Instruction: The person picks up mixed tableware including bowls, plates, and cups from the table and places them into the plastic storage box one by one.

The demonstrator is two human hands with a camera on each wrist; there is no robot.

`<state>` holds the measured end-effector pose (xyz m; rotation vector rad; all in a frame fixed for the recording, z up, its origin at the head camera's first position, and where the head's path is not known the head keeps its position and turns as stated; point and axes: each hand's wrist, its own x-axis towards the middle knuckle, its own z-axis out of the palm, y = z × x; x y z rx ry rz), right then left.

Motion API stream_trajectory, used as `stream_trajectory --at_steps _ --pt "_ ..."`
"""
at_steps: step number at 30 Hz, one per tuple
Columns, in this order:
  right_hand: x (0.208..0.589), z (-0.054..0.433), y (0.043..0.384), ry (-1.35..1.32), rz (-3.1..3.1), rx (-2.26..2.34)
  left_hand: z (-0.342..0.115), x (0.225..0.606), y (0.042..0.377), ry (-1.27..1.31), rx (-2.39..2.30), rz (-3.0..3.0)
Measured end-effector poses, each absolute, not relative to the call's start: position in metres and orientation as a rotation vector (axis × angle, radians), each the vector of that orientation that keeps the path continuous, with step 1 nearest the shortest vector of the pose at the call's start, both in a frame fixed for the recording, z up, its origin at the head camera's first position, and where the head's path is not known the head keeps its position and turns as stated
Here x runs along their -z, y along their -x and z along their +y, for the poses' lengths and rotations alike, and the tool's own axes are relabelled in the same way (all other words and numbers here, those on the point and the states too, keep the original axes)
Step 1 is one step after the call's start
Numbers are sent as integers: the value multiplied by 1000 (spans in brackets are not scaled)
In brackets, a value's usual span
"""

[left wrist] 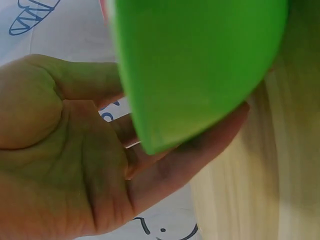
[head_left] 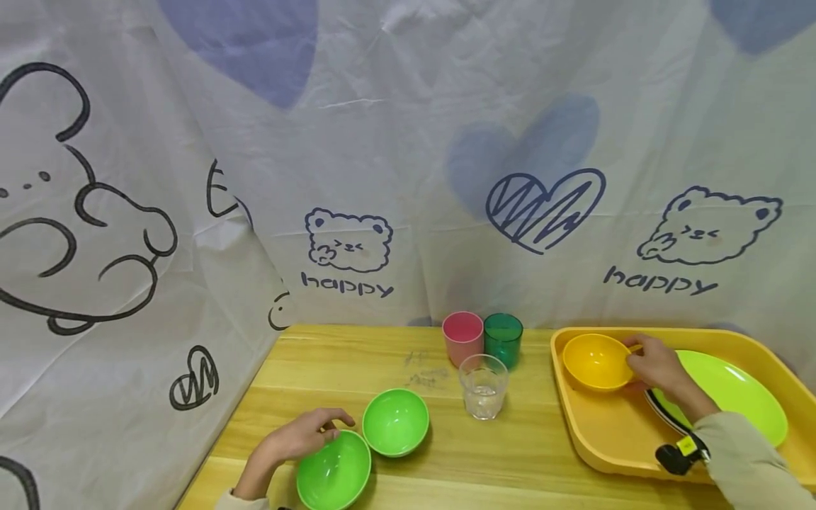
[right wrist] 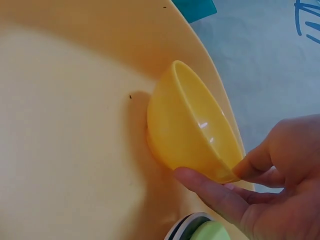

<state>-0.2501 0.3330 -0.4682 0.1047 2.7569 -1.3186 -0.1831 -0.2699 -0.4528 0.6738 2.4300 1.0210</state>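
In the head view, my left hand (head_left: 304,433) is at the far-left rim of the nearer green bowl (head_left: 333,476), with that rim between thumb and fingers. The left wrist view shows the same bowl (left wrist: 205,65) close up, partly covering the fingers of the left hand (left wrist: 75,145). Another green bowl (head_left: 396,423) stands beside it on the table. Over the yellow tray (head_left: 576,425), my right hand (head_left: 659,365) pinches the right rim of a yellow bowl (head_left: 596,362). Thumb and fingers grip that rim in the right wrist view, below the bowl's glossy inside (right wrist: 205,122).
A pink cup (head_left: 463,341) and a dark green cup (head_left: 503,341) stand at the back of the wooden table (head_left: 344,354). In front of them is a clear glass (head_left: 484,393). A lime-green plate (head_left: 733,389) lies in the tray's right part, over a dark-and-white rim.
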Motion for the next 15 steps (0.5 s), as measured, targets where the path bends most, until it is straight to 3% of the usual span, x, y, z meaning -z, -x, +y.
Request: stream_trajectory --at_steps 15 --pt "453 344 243 -63 2714 1263 -286 455 178 -656 -1128 2445"
